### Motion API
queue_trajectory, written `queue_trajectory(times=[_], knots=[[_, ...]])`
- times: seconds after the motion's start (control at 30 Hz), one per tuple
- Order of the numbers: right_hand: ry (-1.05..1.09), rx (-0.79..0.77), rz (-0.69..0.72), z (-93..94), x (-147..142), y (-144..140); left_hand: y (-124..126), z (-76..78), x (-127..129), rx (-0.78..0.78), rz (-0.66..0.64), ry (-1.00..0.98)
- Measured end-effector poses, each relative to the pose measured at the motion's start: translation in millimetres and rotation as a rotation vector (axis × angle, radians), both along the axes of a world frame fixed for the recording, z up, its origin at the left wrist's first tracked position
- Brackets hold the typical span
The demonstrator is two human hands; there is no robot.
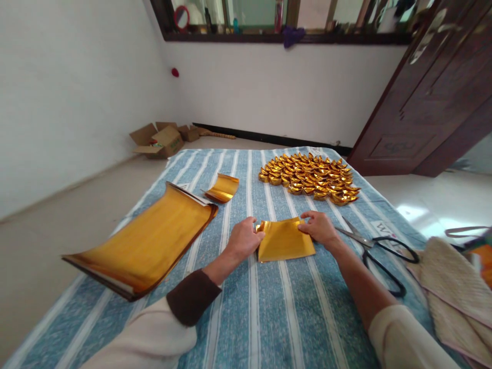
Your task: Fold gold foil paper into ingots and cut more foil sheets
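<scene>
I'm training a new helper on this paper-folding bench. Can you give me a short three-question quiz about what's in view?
1. True or false: both hands touch the gold sheet.
2. What lies just right of the right hand? A) scissors B) a cup C) a ruler
3. Where is the pile of folded gold pieces?

Key: 1. True. 2. A, the scissors. 3. On the far part of the striped cloth, beyond the hands.

scissors (378, 251) right – folded gold ingots (311, 178) behind – cardboard boxes (159, 139).
</scene>
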State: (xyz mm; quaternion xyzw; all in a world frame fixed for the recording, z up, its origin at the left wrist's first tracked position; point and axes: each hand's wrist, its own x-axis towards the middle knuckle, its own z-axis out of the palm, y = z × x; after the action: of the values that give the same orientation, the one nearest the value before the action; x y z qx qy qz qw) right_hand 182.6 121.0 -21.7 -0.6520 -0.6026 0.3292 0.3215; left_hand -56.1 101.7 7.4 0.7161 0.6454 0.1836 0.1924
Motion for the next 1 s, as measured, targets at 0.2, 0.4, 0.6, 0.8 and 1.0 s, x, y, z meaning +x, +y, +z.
queue_trajectory(times=[0.2,0.4,0.6,0.8,1.0], knots=[[-0.214,0.133,-0.049,-9.8,-4,0,-5,-0.4,0,-0.105,0.043,0.064],[-0.312,0.200,-0.073,-15.8,-13,-1,0,-0.9,10,-0.192,0.120,-0.023],[-0.294,0.188,-0.134,-22.3,-14,-4,-3,-2.8,11,-0.315,0.201,-0.278],[0.023,0.094,-0.114,-21.2,-4,-4,17,34.8,-26,-0.239,0.371,-0.530],[0.044,0.047,-0.097,-19.6,-2,-4,64,59.5,-86,-0.117,0.721,-0.638]])
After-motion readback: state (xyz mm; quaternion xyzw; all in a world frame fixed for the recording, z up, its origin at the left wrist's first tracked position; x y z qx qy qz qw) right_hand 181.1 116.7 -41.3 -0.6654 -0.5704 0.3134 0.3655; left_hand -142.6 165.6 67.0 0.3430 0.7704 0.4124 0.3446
